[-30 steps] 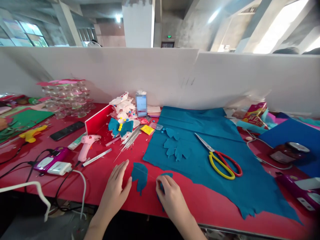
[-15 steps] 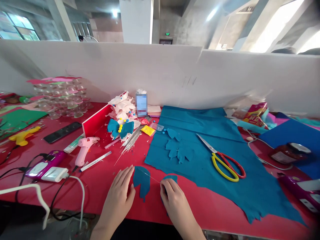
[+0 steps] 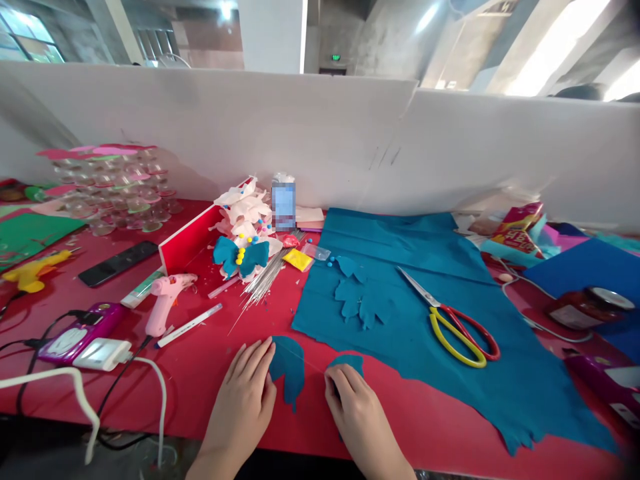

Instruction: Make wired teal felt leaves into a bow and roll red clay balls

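My left hand (image 3: pixel 245 393) lies flat on the red table, fingers stretched out. Its fingertips rest on the left edge of a teal cloth cutout (image 3: pixel 293 363) with rounded lobes. From that cutout a thin pale strand (image 3: pixel 311 364), wire or thread, runs to my right hand (image 3: pixel 357 403). The fingers of my right hand are pinched together on the strand's end, which they hide. Beneath and behind them a second teal cutout (image 3: pixel 350 362) shows only in part. Both cutouts lie near the table's front edge.
Large scissors (image 3: pixel 445 320) and several small cutouts (image 3: pixel 357 303) lie on a teal cloth (image 3: pixel 390 240). Thin metal wires (image 3: pixel 265 280), a white pen (image 3: pixel 190 325) and a pink glue gun (image 3: pixel 165 303) are left of it. Cables (image 3: pixel 160 393) trail near my left arm.
The view has tilted down slightly. My left fingertips now cover more of the left cutout's edge. My right hand keeps its pinch, with little other movement.
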{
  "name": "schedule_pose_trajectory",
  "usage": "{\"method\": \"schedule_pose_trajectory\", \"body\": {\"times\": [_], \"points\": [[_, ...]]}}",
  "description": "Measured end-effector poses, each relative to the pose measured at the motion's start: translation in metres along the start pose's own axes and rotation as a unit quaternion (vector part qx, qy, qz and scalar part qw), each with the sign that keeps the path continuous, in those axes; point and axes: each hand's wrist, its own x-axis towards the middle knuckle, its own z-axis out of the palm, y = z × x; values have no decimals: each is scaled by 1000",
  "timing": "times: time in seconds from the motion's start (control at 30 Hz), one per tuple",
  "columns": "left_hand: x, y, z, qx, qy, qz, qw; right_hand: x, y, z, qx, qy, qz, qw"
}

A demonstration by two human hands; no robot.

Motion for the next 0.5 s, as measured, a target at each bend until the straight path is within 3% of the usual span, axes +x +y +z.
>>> {"method": "schedule_pose_trajectory", "body": {"times": [0.2,0.5], "points": [[3,5,-4,20,6,31,999,0,3,-2,-51,-11,-9,999],[14,5,-6,57,-94,134,985,2,-1,-4,-57,0,-23,998]]}}
